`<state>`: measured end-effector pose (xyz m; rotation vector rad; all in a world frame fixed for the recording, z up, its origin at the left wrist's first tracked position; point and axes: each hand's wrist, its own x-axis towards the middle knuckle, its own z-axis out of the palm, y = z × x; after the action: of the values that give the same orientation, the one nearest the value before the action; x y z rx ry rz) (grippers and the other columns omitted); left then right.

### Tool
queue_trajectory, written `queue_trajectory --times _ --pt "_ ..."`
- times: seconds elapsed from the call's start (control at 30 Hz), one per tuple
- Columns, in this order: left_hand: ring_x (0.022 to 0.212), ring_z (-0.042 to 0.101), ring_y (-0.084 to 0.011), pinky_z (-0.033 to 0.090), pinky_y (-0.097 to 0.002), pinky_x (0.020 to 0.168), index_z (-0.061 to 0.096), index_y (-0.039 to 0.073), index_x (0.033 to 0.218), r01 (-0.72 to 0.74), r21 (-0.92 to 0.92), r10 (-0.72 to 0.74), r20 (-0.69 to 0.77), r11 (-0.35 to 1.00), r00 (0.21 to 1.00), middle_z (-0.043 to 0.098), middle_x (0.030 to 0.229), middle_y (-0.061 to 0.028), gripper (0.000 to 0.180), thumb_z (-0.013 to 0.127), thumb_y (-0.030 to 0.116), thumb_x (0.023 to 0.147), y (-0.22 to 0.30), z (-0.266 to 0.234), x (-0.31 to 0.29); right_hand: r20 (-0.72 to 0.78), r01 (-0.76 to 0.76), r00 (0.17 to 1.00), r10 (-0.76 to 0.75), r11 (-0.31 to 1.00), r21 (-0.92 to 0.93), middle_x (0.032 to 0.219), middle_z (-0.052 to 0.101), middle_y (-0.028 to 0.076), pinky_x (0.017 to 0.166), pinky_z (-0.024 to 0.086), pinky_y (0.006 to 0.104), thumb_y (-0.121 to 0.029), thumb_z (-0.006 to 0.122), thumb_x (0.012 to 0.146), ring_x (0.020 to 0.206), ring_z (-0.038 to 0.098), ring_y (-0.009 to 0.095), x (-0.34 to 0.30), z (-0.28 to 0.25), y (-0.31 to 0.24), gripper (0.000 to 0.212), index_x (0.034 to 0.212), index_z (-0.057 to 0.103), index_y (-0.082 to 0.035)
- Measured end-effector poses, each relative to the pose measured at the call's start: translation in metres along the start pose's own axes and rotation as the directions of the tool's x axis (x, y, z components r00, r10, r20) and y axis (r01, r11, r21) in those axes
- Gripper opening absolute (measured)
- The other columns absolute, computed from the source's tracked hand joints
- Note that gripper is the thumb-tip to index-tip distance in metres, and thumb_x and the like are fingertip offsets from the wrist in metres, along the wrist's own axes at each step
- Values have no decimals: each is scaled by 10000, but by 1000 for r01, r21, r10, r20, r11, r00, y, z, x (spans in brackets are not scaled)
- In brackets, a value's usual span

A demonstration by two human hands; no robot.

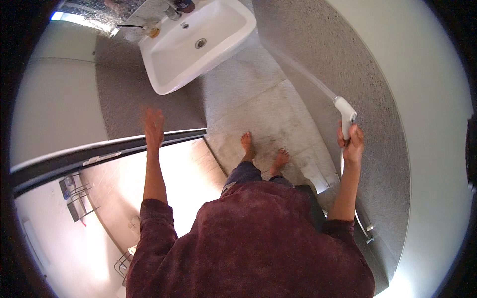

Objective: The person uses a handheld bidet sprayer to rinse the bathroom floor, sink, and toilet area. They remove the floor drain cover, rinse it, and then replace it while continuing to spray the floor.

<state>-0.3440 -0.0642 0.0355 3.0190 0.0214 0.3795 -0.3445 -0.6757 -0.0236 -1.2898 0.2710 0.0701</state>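
My right hand (353, 141) is wrapped round the grip of a white handheld bidet sprayer (344, 110), held up at the right beside the grey wall. A thin jet of water (303, 72) leaves its head and runs up and left toward the wall near the basin. Below the hand the white hose (342, 166) hangs, partly hidden by my forearm. My left hand (153, 128) is raised at the left, in front of the dark door-frame edge, smeared a little by motion. Its fingers look stretched out, and nothing shows in them.
Ahead is a white washbasin (166, 54) with a metal tap (172, 12). My bare feet (279, 158) stand on the stained light floor (248, 94). A speckled grey wall (377, 129) curves along the right, with a small valve (369, 233) low down. A bright doorway opens at the left.
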Motion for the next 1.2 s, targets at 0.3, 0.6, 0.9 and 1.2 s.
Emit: queue_trajectory --times 0.3,0.6,0.9,1.2 --pt "1104 486 -201 405 -351 920 541 123 1256 687 -570 -509 468 451 723 515 1253 -113 415 537 344 905 48 9 -154 137 -98 987 78 984 149 555 462 -31 391 227 225 -572 521 838 424 347 64 17 7 0 548 937 607 -39" --pt "1097 549 -256 414 -370 937 535 17 1229 815 -278 -439 731 508 523 568 1211 -162 513 481 420 916 81 43 -271 201 -151 972 123 980 131 547 481 -32 386 245 212 -553 525 847 417 349 58 7 26 -1 512 874 626 -51" --pt "827 588 -195 462 -354 778 595 38 1126 927 -50 -525 812 372 255 641 936 -107 442 466 400 908 120 16 -342 285 -64 957 48 997 47 545 471 -26 375 261 213 -560 513 853 406 364 57 11 27 -9 532 895 614 -40" --pt "1227 447 -283 347 -394 1020 526 104 1264 881 -252 -419 804 401 421 513 1283 -155 445 532 349 893 117 24 -302 275 -145 954 118 986 80 550 483 -32 355 269 210 -571 532 835 392 360 46 20 25 -9 515 910 585 -64"
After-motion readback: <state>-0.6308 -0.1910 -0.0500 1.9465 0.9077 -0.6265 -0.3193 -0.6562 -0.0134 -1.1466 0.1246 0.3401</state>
